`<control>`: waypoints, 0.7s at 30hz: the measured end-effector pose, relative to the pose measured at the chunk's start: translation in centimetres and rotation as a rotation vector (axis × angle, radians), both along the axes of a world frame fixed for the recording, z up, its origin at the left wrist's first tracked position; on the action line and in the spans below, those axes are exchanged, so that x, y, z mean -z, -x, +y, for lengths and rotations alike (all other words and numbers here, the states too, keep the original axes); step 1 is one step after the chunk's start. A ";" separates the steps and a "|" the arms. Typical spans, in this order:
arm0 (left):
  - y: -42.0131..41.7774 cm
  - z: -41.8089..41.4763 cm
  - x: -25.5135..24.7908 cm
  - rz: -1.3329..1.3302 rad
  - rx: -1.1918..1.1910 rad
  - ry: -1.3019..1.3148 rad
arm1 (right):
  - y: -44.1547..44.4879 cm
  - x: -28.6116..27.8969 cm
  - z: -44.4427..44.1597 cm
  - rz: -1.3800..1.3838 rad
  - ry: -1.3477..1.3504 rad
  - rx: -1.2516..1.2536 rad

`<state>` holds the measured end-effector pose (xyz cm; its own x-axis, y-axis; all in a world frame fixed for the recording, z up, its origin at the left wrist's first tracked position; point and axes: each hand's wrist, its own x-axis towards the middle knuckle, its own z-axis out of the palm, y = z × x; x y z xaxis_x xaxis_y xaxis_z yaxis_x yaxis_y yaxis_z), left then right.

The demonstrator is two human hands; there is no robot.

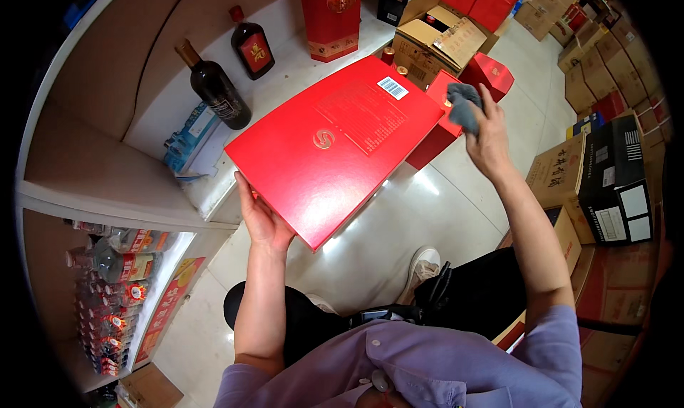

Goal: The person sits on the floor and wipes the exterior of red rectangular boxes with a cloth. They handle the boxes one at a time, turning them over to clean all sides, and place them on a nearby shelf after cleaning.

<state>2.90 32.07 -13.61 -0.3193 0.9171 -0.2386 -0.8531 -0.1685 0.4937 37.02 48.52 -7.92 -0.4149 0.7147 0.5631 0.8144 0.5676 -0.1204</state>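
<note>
A large red gift box (283, 173) with gold print and a white barcode sticker is held up in front of me. My left hand (264, 218) supports it from below at its near left corner, fingers partly hidden beneath it. Off the box's far right end, my right hand (489, 135) grips a grey cloth (464, 106), which is slightly blurred. Behind the cloth stands another red box (435, 141), partly covered by the held one.
A dark wine bottle (219, 90), a flat bottle with a red label (253, 47) and a tall red box (331, 23) stand on the white shelf (288, 87). An opened carton (427, 50) is beyond. Stacked cartons (614, 178) line the right; several clear bottles (128, 266) fill the lower left shelf.
</note>
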 end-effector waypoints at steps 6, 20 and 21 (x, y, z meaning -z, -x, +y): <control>0.0 -0.4 0.2 0.005 -0.007 -0.007 | 2.0 -0.9 -1.0 0.566 0.722 0.147; -3.2 1.0 -8.2 0.259 0.042 -0.241 | 4.3 2.7 0.9 1.274 1.070 -0.023; -3.3 1.7 -8.7 0.235 0.062 -0.249 | 4.2 3.0 1.3 1.271 1.040 -0.020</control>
